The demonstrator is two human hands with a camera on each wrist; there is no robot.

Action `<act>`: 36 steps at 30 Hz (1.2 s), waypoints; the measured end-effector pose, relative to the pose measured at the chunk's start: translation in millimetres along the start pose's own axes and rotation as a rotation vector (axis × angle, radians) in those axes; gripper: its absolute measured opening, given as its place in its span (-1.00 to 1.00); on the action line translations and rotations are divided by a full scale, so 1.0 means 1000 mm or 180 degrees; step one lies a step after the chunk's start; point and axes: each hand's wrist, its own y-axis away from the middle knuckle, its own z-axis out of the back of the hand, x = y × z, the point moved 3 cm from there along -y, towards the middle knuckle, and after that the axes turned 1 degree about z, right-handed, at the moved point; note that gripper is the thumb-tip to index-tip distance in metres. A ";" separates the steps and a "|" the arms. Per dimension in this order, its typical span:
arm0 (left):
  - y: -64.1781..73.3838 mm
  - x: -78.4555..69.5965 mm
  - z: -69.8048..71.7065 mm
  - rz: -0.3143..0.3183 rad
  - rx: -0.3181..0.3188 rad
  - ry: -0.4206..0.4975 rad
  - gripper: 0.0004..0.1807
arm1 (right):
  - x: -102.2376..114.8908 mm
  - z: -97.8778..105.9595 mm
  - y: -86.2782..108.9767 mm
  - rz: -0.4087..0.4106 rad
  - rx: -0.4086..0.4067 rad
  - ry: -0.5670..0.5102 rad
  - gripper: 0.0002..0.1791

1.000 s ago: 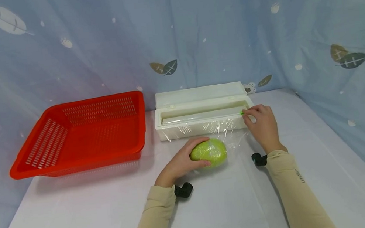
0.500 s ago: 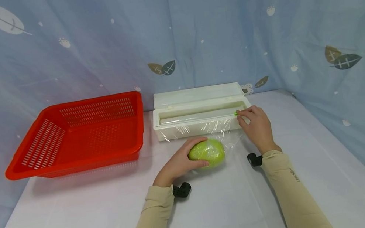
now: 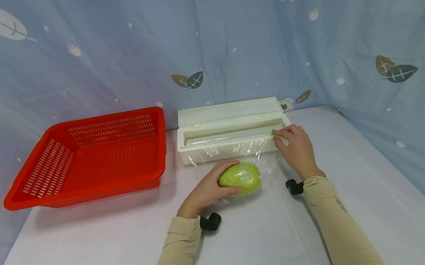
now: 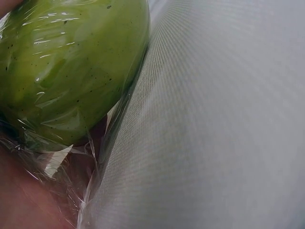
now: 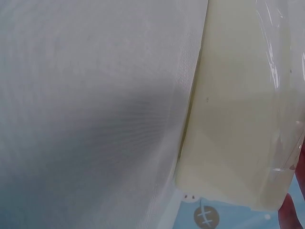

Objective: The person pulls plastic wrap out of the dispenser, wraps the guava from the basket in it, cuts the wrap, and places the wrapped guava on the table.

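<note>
A green, speckled fruit [image 3: 243, 178] wrapped in cling film rests on the table in front of a white cling film dispenser [image 3: 234, 152]. My left hand [image 3: 207, 190] grips its left side, thumb in front and fingers behind; in the left wrist view crinkled film covers the fruit [image 4: 71, 71]. Clear film [image 3: 264, 161] runs from the fruit to the dispenser's front edge. At that edge, near the right end, my right hand [image 3: 297, 148] pinches a small green slide cutter [image 3: 272, 133]. The right wrist view shows the dispenser's end [image 5: 233, 119] and only slivers of fingers.
The dispenser's lid [image 3: 229, 111] stands raised at the back, and a film roll [image 3: 232, 135] lies inside. To the left is a red perforated plastic basket [image 3: 125, 185]. A blue patterned curtain [image 3: 226, 40] hangs behind the white-covered table [image 3: 111, 246].
My right hand has slid a little left along the dispenser's front edge with the slide cutter. My left hand keeps its hold on the fruit. The head view has shifted slightly.
</note>
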 end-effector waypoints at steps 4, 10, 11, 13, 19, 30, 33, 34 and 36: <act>0.002 -0.007 0.002 0.0014 0.0021 -0.0004 -0.24 | 0.000 -0.001 -0.002 0.0030 -0.0003 -0.0002 -0.76; 0.001 -0.008 0.003 0.0010 0.0023 0.0038 -0.24 | 0.001 -0.002 -0.004 0.0038 0.0018 0.0016 -0.74; 0.001 -0.008 0.003 0.0002 0.0026 0.0047 -0.25 | 0.001 -0.002 -0.004 0.0043 0.0021 0.0013 -0.74; 0.001 -0.008 0.003 -0.0009 0.0034 0.0044 -0.24 | 0.001 -0.002 -0.003 0.0046 0.0024 0.0002 -0.74; 0.001 -0.006 0.001 -0.0014 0.0049 0.0008 -0.24 | 0.002 -0.002 -0.002 0.0024 0.0075 -0.0059 -0.74; 0.003 -0.006 -0.001 0.0024 0.0068 -0.0022 -0.26 | 0.004 -0.003 0.002 0.0106 0.0186 -0.0049 -0.71; 0.003 -0.007 0.000 0.0006 0.0048 -0.0034 -0.25 | 0.003 -0.004 0.002 0.0172 0.0169 -0.0060 -0.71; 0.003 -0.007 0.000 -0.0003 0.0041 -0.0040 -0.25 | 0.004 -0.004 0.002 0.0188 0.0165 -0.0063 -0.71; 0.003 -0.008 0.000 -0.0019 0.0027 -0.0051 -0.25 | 0.003 -0.004 0.002 0.0199 0.0168 -0.0068 -0.70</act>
